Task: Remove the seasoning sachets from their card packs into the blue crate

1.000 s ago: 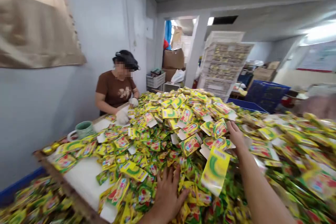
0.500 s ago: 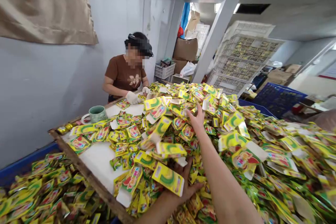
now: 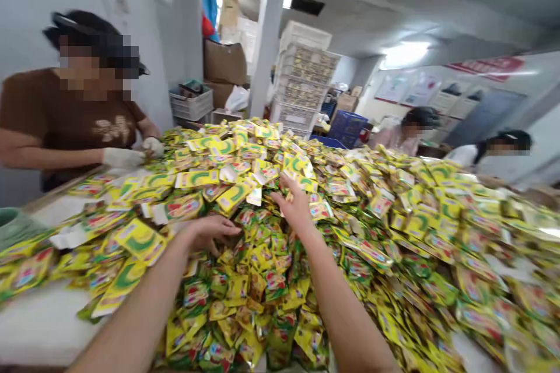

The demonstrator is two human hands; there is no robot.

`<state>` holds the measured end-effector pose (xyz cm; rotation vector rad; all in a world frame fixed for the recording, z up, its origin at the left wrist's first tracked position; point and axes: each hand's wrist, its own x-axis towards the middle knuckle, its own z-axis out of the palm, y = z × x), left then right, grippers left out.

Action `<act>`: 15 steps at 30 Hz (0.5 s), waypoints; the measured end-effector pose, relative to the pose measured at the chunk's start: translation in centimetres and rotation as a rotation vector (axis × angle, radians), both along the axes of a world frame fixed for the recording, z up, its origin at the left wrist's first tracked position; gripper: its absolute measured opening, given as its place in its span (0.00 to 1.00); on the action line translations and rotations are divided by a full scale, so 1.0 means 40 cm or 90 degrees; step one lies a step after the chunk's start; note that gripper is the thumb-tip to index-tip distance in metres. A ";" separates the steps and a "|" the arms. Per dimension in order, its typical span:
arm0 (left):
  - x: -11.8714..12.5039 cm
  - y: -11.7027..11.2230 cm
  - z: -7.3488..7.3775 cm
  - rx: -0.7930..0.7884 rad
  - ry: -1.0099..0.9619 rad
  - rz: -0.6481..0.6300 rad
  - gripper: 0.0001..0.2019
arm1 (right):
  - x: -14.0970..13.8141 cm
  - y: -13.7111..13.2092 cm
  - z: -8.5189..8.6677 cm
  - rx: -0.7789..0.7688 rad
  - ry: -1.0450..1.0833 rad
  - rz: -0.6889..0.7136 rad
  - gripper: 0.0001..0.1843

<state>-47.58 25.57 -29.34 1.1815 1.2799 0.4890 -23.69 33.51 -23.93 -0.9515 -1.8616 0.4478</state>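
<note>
A large heap of small yellow-green sachets [image 3: 249, 288] and flat yellow cardboard boxes [image 3: 236, 195] spreads across the table in front of me. My left hand [image 3: 212, 230] reaches in from the left, fingers bent and apart, touching the edge of the heap; no item shows in it. My right hand [image 3: 294, 204] is open, thumb and fingers spread against the boxes on the far side. Between the two hands lies a hollow of loose sachets. Several boxes lie near my left forearm, some with white flaps standing out.
A person in a brown shirt [image 3: 79, 122] with white gloves works at the left. Two more people [image 3: 406, 131] are at the far right. A green mug [image 3: 17, 227] stands at the left edge. Stacked white crates [image 3: 301, 81] and a blue crate [image 3: 347, 125] are behind the heap.
The view has swung right and closer to the heap. My left hand has come up from under the boxes at the front and moved farther into the heap. Boxes there have shifted, baring sachets.
</note>
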 end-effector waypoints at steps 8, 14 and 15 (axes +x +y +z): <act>-0.013 0.050 0.021 -0.115 -0.047 -0.168 0.22 | 0.614 -0.097 -0.131 -0.007 0.169 -0.576 0.34; 0.066 -0.008 0.016 -0.069 -0.108 -0.195 0.22 | 0.584 -0.061 -0.210 -0.066 0.098 -0.599 0.34; 0.090 -0.022 0.012 -0.058 -0.122 -0.203 0.24 | 0.544 -0.033 -0.208 -0.067 0.081 -0.569 0.34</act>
